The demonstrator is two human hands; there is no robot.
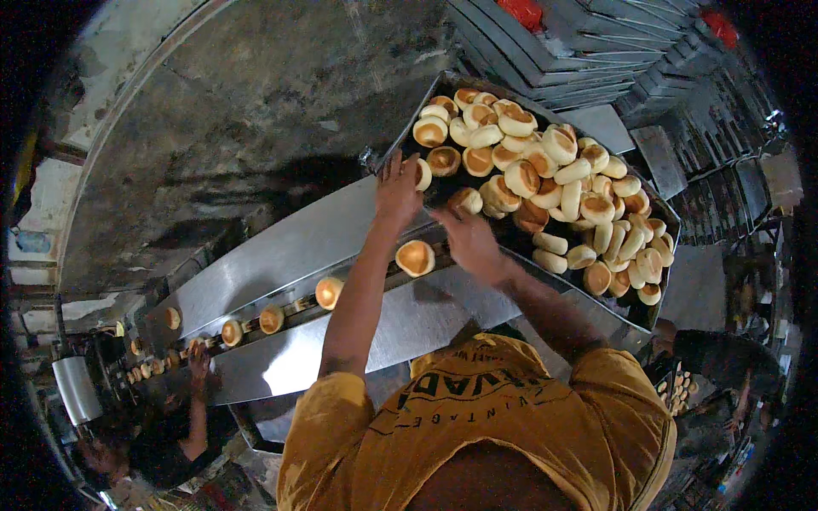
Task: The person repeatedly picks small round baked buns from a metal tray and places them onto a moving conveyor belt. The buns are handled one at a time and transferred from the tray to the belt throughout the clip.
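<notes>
A large dark metal tray [441,220] filled with loose round browned buns [524,179] lies tilted before me. My left hand [399,195] is at the tray's left end, fingers extended along its edge. A pale bun [422,174] sits right against that hand, partly hidden by it. Slightly blurred, my right hand [471,239] reaches over the tray's near side, close to another bun [466,200]; whether the fingers grip it is unclear. Below my hands, a single bun [415,258] rests on a narrow conveyor channel [364,274] between steel panels.
More buns [271,319] line the channel toward the lower left. Another person's hand [199,361] touches that line near a steel cylinder [77,391]. Smooth steel panels [294,223] flank the channel. Stacked metal trays [575,57] stand beyond the tray. Another person [722,361] is at the right.
</notes>
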